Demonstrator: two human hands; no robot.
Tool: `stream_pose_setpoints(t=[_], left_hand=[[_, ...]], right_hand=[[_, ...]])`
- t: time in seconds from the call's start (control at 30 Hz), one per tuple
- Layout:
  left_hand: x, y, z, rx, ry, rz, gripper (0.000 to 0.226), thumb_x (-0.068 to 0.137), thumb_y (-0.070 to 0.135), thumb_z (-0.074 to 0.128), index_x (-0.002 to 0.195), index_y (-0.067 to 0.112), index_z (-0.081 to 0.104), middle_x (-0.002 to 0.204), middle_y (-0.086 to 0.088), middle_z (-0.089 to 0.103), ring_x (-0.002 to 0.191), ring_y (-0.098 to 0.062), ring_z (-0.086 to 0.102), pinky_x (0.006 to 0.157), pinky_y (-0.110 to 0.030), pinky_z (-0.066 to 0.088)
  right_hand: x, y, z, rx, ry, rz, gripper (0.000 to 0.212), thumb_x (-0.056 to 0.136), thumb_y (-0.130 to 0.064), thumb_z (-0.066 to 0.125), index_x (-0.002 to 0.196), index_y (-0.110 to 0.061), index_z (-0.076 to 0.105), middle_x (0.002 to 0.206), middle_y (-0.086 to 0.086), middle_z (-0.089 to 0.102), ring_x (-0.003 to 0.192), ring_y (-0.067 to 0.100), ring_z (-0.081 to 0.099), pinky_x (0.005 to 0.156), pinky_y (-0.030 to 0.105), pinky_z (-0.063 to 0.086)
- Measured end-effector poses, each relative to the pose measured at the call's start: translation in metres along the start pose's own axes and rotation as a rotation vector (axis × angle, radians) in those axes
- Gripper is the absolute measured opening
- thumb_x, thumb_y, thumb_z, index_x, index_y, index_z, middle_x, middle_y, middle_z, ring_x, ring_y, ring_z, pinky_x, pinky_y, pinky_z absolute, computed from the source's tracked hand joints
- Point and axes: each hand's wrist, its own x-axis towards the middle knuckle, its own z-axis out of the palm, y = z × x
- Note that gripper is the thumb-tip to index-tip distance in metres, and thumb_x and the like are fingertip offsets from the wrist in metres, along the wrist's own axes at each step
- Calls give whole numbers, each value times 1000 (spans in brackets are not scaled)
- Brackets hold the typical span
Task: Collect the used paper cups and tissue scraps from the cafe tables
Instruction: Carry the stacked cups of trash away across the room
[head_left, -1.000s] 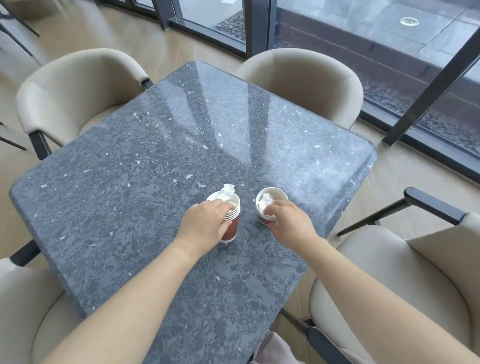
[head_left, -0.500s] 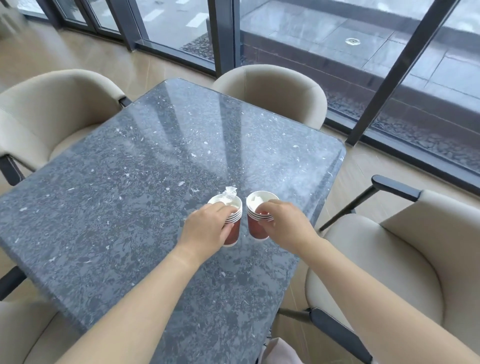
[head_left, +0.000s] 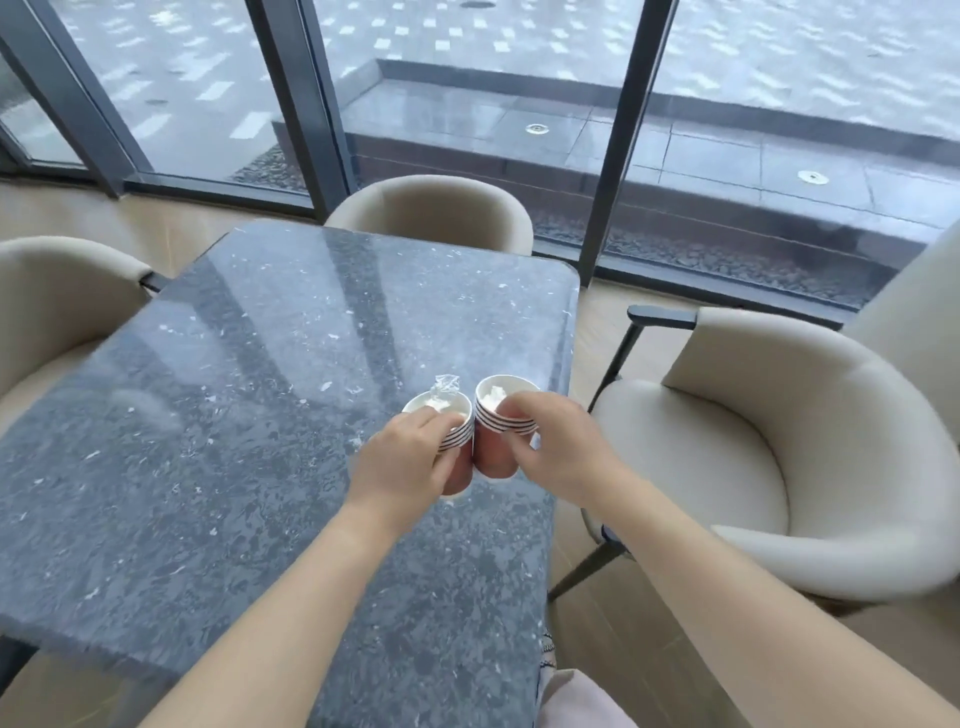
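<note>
While the left hand (head_left: 410, 462) grips the left cup stack (head_left: 460, 435), the right hand (head_left: 563, 447) grips the right stack (head_left: 500, 422).

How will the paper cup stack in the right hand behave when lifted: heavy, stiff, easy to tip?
Probably light: the cup stack holds only crumpled tissue, no visible liquid. Likely fairly stiff, since several nested rims show beside the right hand. It could tip easily, narrowing toward its base.

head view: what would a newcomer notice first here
Side by side at the right of the dark speckled table: the left cup stack in the left grip, the right cup stack in the right grip, both red and stuffed with white tissue. Cream armchairs ring the table.
</note>
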Motion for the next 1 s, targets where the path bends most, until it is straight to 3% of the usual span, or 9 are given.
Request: stream_pose_setpoints(t=[0.23, 0.37, 0.57, 0.67, 0.8, 0.9, 1.0], left_hand=[[-34, 35, -4, -103, -16, 130, 30, 84, 23, 62, 114, 26, 61, 104, 6, 65, 93, -22, 58, 71, -32, 47], [-41, 73, -1, -156, -35, 244, 30, 83, 24, 62, 113, 27, 62, 104, 7, 65, 91, -23, 59, 70, -36, 50], [-52, 144, 14, -221, -59, 401, 30, 82, 21, 64, 111, 26, 64, 110, 6, 64, 93, -26, 60, 69, -37, 50], [-65, 178, 20, -233, -85, 470, 32, 83, 20, 62, 115, 26, 62, 113, 7, 63, 96, -26, 59, 71, -35, 49], [-89, 222, 27, -272, -155, 594, 34, 82, 18, 60, 116, 26, 60, 114, 7, 61, 97, -26, 58, 73, -39, 50], [-117, 260, 34, -289, -181, 699, 34, 79, 14, 64, 111, 27, 63, 109, 7, 64, 87, -25, 60, 63, -28, 43], [-157, 304, 41, -336, -242, 762, 36, 76, 11, 67, 107, 29, 64, 109, 9, 64, 78, -24, 63, 61, -28, 43]], right_hand=[[-71, -15, -16, -31, 102, 100, 28, 74, -5, 65, 101, -13, 63, 99, 3, 66, 94, 22, 56, 83, 31, 44], [-113, -9, -37, -99, 230, 144, 30, 69, 2, 63, 95, -14, 63, 94, 3, 67, 88, 24, 58, 76, 26, 41], [-187, 5, -74, -140, 400, 269, 27, 74, -4, 64, 98, -15, 65, 98, 3, 68, 94, 24, 59, 81, 34, 47], [-228, 11, -92, -160, 433, 365, 29, 78, -6, 63, 105, -15, 64, 106, 1, 67, 102, 21, 57, 85, 28, 44], [-291, 12, -112, -206, 495, 484, 30, 80, -11, 64, 109, -19, 63, 109, -2, 65, 104, 17, 54, 78, 14, 33], [-346, 7, -125, -224, 555, 537, 29, 79, -12, 65, 107, -19, 63, 108, -1, 65, 104, 19, 55, 85, 24, 40], [-409, -5, -135, -242, 624, 595, 27, 78, -11, 66, 105, -18, 64, 105, -2, 66, 102, 19, 56, 86, 31, 44]])
